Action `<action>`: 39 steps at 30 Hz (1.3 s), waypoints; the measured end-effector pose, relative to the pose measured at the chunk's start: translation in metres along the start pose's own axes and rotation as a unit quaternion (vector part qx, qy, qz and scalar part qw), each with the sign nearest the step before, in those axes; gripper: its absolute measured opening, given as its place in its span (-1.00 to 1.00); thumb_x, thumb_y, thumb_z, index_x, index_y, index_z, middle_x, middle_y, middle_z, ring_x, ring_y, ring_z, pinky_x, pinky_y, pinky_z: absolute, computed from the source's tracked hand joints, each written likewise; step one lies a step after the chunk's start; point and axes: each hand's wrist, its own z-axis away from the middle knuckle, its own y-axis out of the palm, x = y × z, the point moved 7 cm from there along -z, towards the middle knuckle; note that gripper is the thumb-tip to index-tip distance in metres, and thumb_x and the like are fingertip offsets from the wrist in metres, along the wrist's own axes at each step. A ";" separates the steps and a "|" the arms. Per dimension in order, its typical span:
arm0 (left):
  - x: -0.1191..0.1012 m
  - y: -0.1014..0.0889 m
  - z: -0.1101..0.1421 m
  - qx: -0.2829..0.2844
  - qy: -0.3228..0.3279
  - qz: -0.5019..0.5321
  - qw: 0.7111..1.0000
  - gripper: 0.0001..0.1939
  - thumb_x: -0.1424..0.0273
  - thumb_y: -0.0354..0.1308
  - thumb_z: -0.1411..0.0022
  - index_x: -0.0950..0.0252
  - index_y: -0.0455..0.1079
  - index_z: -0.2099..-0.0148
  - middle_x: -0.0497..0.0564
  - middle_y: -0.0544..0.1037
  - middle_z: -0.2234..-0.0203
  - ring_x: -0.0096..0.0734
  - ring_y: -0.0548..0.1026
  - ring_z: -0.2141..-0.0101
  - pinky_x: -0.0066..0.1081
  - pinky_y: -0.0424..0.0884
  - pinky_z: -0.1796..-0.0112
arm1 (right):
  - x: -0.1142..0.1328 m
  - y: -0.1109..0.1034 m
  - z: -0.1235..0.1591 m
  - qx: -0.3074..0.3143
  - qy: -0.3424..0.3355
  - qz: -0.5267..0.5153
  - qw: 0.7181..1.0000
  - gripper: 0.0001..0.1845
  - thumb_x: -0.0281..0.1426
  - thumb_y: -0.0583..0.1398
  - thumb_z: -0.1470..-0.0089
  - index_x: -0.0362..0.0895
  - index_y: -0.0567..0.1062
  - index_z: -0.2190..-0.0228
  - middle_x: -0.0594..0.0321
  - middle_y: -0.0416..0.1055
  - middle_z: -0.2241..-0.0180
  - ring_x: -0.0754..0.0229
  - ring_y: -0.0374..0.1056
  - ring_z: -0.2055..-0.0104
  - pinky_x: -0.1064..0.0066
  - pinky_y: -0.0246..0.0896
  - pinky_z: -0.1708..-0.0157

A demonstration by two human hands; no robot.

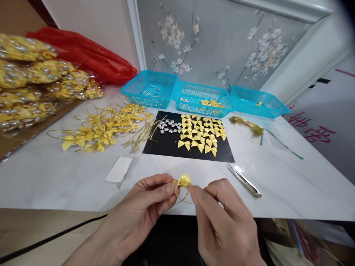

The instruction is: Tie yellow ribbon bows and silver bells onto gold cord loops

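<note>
Over the bench's (pixel 83 192) near edge, a yellow bow (pixel 184 179) and cord (pixel 182 200) were pinched by the left hand (pixel 144 207) and right hand (pixel 226 218); tying, partly hidden, seemed underway, with gentle tightening called for.

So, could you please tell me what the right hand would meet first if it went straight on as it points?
The right hand would first meet the yellow bow just ahead, then probably the left hand, though depth is unclear.
</note>
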 end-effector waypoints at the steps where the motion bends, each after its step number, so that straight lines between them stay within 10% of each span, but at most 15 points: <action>1: 0.000 0.000 0.000 0.001 -0.001 0.000 1.000 -0.69 0.86 0.27 0.01 0.37 0.58 0.54 0.06 0.66 0.62 -0.44 0.63 0.57 -0.61 0.61 0.49 | 0.000 0.000 0.000 -0.001 0.001 0.000 1.000 -0.69 -0.69 0.12 -0.17 -0.20 0.51 0.12 0.22 0.25 0.44 0.20 0.14 0.42 0.33 0.16 0.48; 39: 0.002 0.000 -0.002 0.077 -0.053 -0.003 0.996 -0.68 0.87 0.15 -0.11 0.45 0.60 0.47 0.14 0.67 0.57 -0.44 0.64 0.57 -0.58 0.62 0.46 | -0.020 0.010 -0.011 0.076 0.050 -0.126 0.988 -0.67 -0.69 0.08 -0.19 -0.10 0.54 0.23 0.31 0.21 0.44 0.30 0.24 0.45 0.48 0.20 0.48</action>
